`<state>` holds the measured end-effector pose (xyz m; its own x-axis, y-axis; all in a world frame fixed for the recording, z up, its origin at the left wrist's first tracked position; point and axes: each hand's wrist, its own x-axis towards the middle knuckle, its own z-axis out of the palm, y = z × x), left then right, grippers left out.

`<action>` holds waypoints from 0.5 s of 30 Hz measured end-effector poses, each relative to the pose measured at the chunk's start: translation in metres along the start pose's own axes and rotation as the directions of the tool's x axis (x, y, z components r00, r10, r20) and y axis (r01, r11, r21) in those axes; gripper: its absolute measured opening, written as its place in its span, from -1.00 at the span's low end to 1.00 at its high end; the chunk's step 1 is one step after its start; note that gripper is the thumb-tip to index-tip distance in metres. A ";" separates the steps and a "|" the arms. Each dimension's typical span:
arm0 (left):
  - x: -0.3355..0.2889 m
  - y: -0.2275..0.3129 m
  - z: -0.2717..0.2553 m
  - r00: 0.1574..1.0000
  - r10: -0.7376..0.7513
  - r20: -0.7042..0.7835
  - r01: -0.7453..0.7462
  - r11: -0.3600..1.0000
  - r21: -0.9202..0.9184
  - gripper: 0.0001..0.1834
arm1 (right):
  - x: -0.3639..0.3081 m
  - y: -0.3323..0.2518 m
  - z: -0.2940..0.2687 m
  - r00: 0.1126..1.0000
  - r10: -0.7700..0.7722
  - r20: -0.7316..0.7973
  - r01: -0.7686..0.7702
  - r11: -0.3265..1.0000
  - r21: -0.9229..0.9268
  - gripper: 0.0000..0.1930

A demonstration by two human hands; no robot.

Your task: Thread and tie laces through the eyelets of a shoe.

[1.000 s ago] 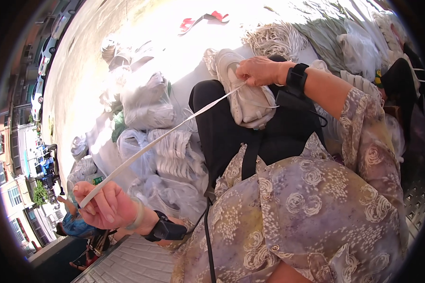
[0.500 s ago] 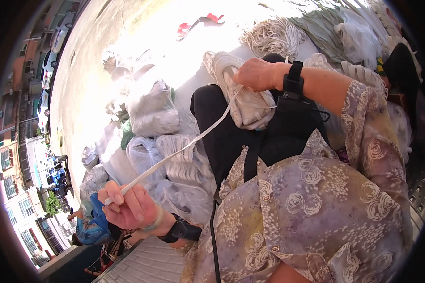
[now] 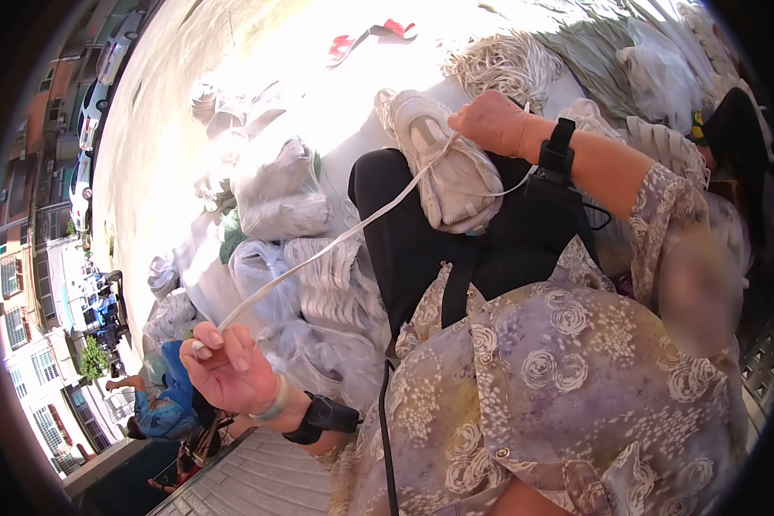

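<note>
A pale white sneaker (image 3: 445, 163) rests across my black-trousered lap. From its upper, one flat white shoelace (image 3: 353, 229) stretches in a long line down to my left hand (image 3: 230, 370). That hand is closed, with the lace running into its pinched fingers. My right hand (image 3: 494, 122) is also closed, just above the sneaker's right side, with a bit of lace between fingertips and shoe. Its fingertips are partly hidden by the fist. Another loop of lace hangs at the sneaker's right, by my knee.
Plastic-wrapped bundles of white shoes (image 3: 284, 193) are piled at the left. Beyond the sneaker lies a heap of white laces (image 3: 512, 69). Red-and-black straps (image 3: 371, 39) lie on the bright ground. A person in blue (image 3: 168, 404) sits at the lower left.
My right hand has lifted slightly up and to the right, off the sneaker, uncovering more of its upper. My left hand's fingers have loosened a little around the lace.
</note>
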<state>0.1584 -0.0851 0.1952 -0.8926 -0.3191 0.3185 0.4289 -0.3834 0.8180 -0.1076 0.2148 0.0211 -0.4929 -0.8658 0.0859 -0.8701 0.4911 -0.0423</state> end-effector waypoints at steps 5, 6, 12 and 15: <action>-0.020 0.015 -0.020 0.990 0.040 -0.134 -0.027 0.995 0.098 -0.68 | -0.009 0.014 0.018 0.867 0.479 -0.141 -0.419 0.851 0.316 -0.89; -0.026 0.018 -0.025 0.982 0.056 -0.179 -0.029 0.988 0.150 -0.68 | -0.007 0.012 0.024 0.872 0.469 -0.140 -0.410 0.856 0.316 -0.89; -0.061 0.056 -0.060 0.938 0.089 -0.334 -0.016 0.977 0.214 -0.69 | -0.011 0.004 0.024 0.685 0.679 -0.265 -0.433 0.672 0.601 -0.85; -0.081 0.084 -0.066 0.865 0.194 -0.463 -0.088 0.967 0.241 -0.72 | -0.006 -0.006 0.026 0.657 0.717 -0.232 -0.467 0.629 0.621 -0.85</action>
<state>0.2759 -0.1490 0.2068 -0.6244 -0.7516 0.2127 0.4599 -0.1336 0.8779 -0.0997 0.2144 -0.0050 -0.9466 -0.1948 0.2570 -0.3207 0.6539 -0.6852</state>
